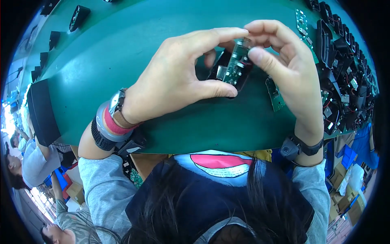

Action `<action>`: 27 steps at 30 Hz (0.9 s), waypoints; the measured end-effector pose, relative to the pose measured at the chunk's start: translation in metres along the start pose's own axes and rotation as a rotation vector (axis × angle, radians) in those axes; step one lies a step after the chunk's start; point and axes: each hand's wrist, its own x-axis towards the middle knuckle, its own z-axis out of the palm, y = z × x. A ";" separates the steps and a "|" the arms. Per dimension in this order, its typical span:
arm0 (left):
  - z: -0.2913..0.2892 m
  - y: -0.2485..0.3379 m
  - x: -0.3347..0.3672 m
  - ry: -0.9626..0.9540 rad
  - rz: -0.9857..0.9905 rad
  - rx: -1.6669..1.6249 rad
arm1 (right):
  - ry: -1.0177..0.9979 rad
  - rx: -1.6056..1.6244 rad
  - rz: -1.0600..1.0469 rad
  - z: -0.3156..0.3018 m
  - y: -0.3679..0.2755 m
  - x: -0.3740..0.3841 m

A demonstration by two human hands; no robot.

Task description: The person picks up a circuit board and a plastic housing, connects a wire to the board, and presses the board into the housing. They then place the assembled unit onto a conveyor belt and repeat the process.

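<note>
Between my hands, over the green table, is a green circuit board [236,67] set in or against a black plastic housing [245,79]. My left hand [178,73] grips it, thumb along the near end and forefinger at the far end. With thumb and bent fingers, my right hand [284,55] pinches the board's far right end. The fingers partly hide the housing, so how far the board sits inside it is not visible. Just below my right hand another green circuit board [275,96] lies on the table.
Many black housings with wires [345,97] crowd the table's right side, beside a strip of circuit boards [301,22]. Several black housings [79,18] stand along the far left. A black box [42,112] sits at the left edge. Other people [38,166] are beyond the left side.
</note>
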 end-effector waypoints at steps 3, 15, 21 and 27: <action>0.000 0.013 0.002 0.005 -0.081 -0.106 | 0.003 0.008 0.171 -0.006 0.001 0.002; -0.009 0.016 0.008 -0.170 -0.180 -0.263 | 0.070 0.034 -0.035 0.006 0.004 -0.001; -0.009 0.022 0.008 -0.144 -0.246 -0.167 | 0.056 -0.010 -0.070 0.010 0.002 0.002; 0.014 -0.001 -0.006 0.239 -0.040 -0.223 | 0.074 -0.483 -0.077 0.012 0.011 0.003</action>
